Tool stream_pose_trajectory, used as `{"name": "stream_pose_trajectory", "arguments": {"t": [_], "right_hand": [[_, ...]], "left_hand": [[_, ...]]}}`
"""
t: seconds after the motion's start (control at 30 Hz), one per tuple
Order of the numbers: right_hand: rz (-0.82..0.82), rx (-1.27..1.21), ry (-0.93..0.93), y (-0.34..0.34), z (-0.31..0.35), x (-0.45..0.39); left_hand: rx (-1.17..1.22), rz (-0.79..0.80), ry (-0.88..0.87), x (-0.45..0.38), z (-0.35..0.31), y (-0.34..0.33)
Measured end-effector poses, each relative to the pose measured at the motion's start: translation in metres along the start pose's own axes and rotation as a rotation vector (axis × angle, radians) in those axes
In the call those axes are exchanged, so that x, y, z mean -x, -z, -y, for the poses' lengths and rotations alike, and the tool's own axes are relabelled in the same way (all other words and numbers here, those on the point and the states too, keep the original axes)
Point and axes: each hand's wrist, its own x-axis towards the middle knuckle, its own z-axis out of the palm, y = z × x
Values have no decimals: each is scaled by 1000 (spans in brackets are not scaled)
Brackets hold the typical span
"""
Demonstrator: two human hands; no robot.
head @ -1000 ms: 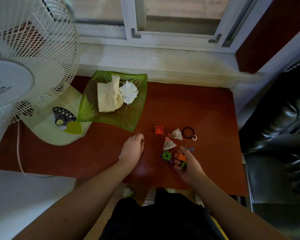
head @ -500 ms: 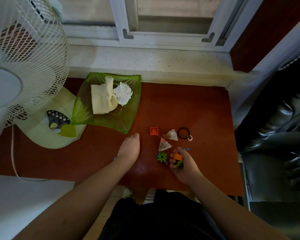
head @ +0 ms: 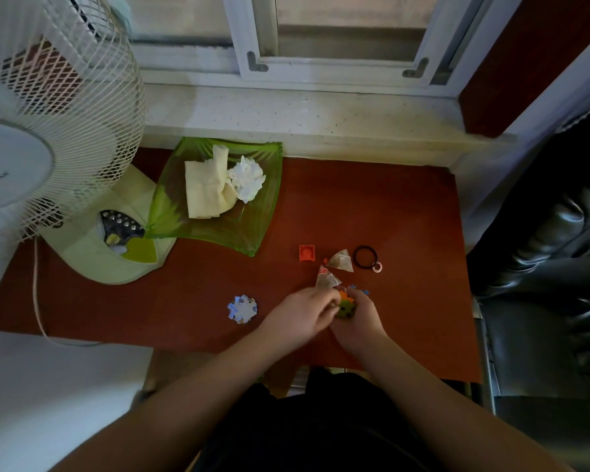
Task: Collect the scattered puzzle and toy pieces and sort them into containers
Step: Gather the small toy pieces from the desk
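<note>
My right hand holds a clutch of small interlocking toy pieces, orange and green, just above the red-brown table. My left hand has come up against it, and its fingertips pinch the green piece at the clutch's edge. A small pile of pale blue jigsaw pieces lies to the left of my hands. A red square piece and a blue piece lie just beyond my fingers.
Two triangular packets, a black hair tie and a pink ring lie beyond my hands. A green glass dish holds folded paper and a tissue. A fan stands left, a black chair right.
My left hand moved right from the table to meet my right hand, uncovering the jigsaw pile. The green piece that lay on the table is now between my hands.
</note>
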Motion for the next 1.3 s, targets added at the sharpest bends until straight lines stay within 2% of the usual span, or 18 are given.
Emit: {"name": "stream_pose_trajectory", "arguments": {"t": [0.13,0.3,0.43,0.57,0.63,0.77,0.87,0.93,1.03,1.3], "right_hand": [[56,78,-68,0,-4,4],[133,59,-46,-1,-9,6],[128,66,-23,1,-14,7],[31,-14,6,-2,-18,6],[-5,-66,1,-3,-18,5],[-17,-96,-14,4,-18,4],[-10,-75,-3,8,-17,4],[-15,-58,11,10,-16,4],[-25,-52,35,11,-14,5],[-31,-68,139,5,-17,12]], "left_hand": [[-81,18,-108,0,-11,-17],[-87,28,-62,-4,-3,-22],[-58,24,-69,0,-1,-18],[-22,-123,-87,16,5,-9],[-13,-206,-16,28,22,0],[-129,-291,314,59,74,21],[-199,-186,524,80,107,32],[-124,-59,576,86,121,38],[-86,56,555,84,128,41],[-173,163,469,61,118,44]]}}
